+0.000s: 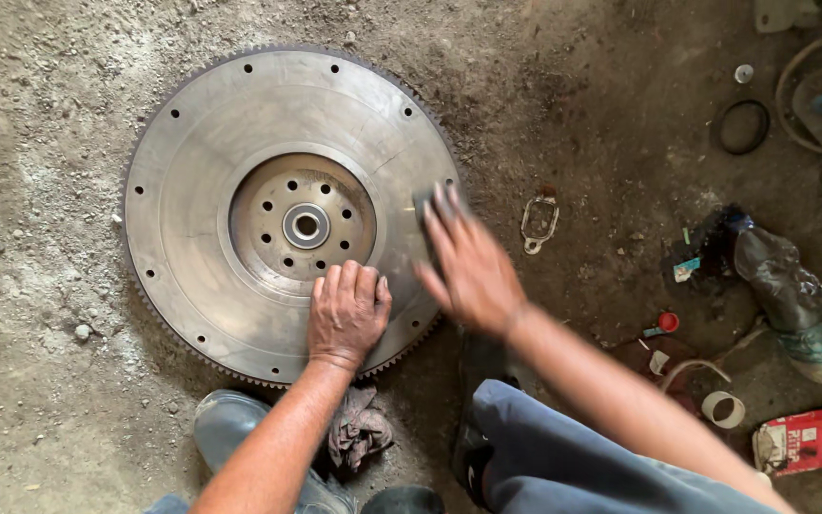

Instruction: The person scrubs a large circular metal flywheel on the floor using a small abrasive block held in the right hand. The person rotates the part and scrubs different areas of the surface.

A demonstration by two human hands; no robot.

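Landmark: large steel flywheel [292, 214], toothed rim, lying flat on the ground, central hub with a ring of bolt holes.

Containers: crumpled plastic bottle [796, 305] lying on its side well to the right of the flywheel, dirty; contents cannot be told. Small red carton [796, 441] on the ground lower right of the flywheel, crushed, contents not visible. A roll of tape [723, 408] lies just left of the carton.

Hands: left hand [347, 314] flat on the flywheel's lower face, fingers together and extended, palm down, gripping nothing. Right hand [468, 266] over the flywheel's right edge, motion-blurred; fingers stretched out, pressing a small dark pad [423, 205] against the metal; grip detail cannot be told.

Surface: bare packed dirt floor [40, 381] with grit and small stones. Grey rag [359, 428] just below the flywheel. Metal clip [538, 221] just right of it; black rubber ring [742, 127] farther upper right.
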